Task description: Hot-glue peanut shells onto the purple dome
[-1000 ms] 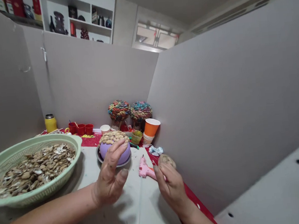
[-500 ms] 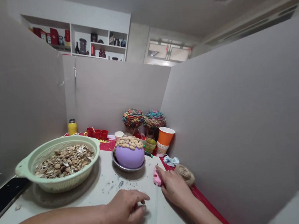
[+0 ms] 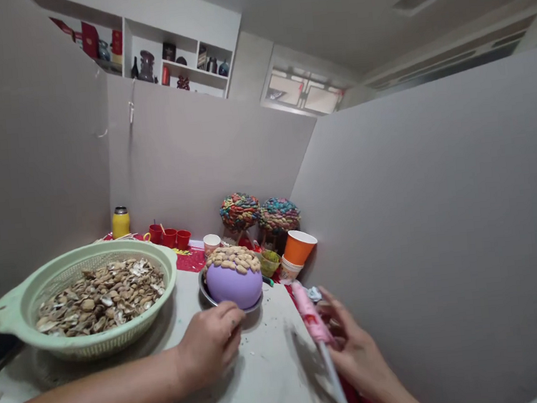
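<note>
My right hand [image 3: 356, 344] holds a pink glue gun [image 3: 310, 311] tilted above the table's right side, its nose pointing away from me. A long pale stick trails from its back end. My left hand [image 3: 212, 341] is closed, fingers curled together, just in front of a purple balloon [image 3: 235, 286]; whether something small is in the fingers is hidden. Peanut shells [image 3: 233, 260] cover the balloon's top, and it rests in a metal bowl [image 3: 206, 293]. To the left stands a green colander [image 3: 173, 269] filled with loose shells [image 3: 102, 297].
Two balls of colourful shells [image 3: 240, 211] stand at the back. Near them are an orange paper cup [image 3: 299, 247], a white cup [image 3: 211, 243], red cups [image 3: 170, 238] and a yellow bottle [image 3: 120, 223]. Grey panels [image 3: 189, 152] enclose the table [image 3: 264, 365].
My right hand has lifted the pink glue gun off the table and moved it right. My left hand has shifted left and away from me, closer to the balloon, and its fingers have curled in.
</note>
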Available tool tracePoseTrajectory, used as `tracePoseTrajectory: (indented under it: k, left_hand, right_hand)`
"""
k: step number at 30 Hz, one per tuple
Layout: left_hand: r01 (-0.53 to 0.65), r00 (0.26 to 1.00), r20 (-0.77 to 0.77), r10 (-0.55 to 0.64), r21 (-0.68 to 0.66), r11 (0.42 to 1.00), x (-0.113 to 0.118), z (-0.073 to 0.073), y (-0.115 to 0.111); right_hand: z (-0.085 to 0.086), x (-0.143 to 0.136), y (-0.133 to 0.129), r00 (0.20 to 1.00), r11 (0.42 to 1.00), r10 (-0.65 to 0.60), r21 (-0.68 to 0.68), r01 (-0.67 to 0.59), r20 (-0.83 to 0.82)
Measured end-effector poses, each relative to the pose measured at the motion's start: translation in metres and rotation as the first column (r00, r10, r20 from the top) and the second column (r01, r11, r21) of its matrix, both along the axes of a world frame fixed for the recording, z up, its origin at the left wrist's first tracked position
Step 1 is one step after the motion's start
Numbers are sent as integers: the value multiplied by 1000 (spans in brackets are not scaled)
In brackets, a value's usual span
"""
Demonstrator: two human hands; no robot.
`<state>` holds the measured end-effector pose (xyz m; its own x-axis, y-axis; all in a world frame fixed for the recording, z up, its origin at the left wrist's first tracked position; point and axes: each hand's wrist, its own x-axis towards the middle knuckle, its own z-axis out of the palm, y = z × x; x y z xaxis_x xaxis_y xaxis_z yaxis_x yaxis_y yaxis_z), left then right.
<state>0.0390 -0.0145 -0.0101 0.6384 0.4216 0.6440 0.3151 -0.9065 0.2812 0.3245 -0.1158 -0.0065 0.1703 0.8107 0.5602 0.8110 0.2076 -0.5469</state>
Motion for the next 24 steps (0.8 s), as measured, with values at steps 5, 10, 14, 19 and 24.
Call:
tracePoseTrajectory:
  k: [5, 10, 14, 19, 24]
  left_hand:
    - [-185, 961, -162, 223, 221, 958, 4, 2, 32]
    - [-160, 959, -173, 225, 328, 931, 3, -7, 37]
    - [-133, 958, -182, 223, 406, 904, 1, -10, 36]
    - [-61, 950, -236, 207, 509, 859, 0, -11, 47]
    - [36, 953, -267, 146, 576, 816, -3, -6, 47]
  right_hand:
    - [42, -24, 4, 627, 945, 262, 328, -11, -733]
    - [34, -53, 39, 448, 958, 285, 250, -137, -847]
    - [21, -53, 54, 366, 961, 275, 245, -127, -889]
    - [6, -39, 56, 319, 972, 234, 221, -77, -918]
    - [-4, -33, 58, 312, 979, 203, 183, -92, -928]
